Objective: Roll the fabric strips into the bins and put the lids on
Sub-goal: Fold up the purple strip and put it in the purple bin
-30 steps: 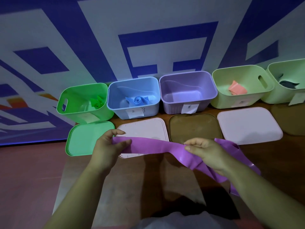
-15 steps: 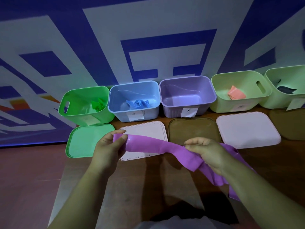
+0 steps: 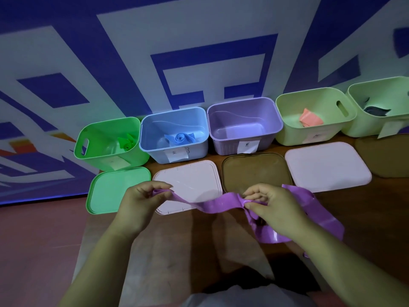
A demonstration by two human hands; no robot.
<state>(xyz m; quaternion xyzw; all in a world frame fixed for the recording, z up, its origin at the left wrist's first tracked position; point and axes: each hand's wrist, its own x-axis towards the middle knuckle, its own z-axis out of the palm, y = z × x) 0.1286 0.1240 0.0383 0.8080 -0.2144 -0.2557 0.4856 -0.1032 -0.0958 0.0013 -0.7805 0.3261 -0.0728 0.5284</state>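
The fingers [image 3: 155, 187] of the left hand [image 3: 137, 202] are curled and pinch one end of the purple strip [image 3: 212, 203] against the thumb, and that end looks folded or curled over on itself. The fingers [image 3: 254, 192] of the right hand [image 3: 272, 202] are likewise curled, pinching the same strip farther along. The band sags slightly between the two hands, and its remaining length loops beyond the right hand and trails down beside the right wrist. Just past the fingertips four lids lie flat on the brown table [image 3: 177, 251]: a green lid [image 3: 106, 191] by the left hand, a pink lid [image 3: 194, 178] between the hands, a brown lid [image 3: 254, 169] just beyond the right fingers, and a second pink lid [image 3: 327, 165] farther right. Beyond the lids stand open bins: a green bin [image 3: 106, 158] holding a green strip [image 3: 126, 144], a blue bin [image 3: 155, 149] with a rolled blue strip [image 3: 180, 138], a purple bin [image 3: 228, 145], and a pale green bin [image 3: 292, 134] with a salmon strip [image 3: 309, 118].
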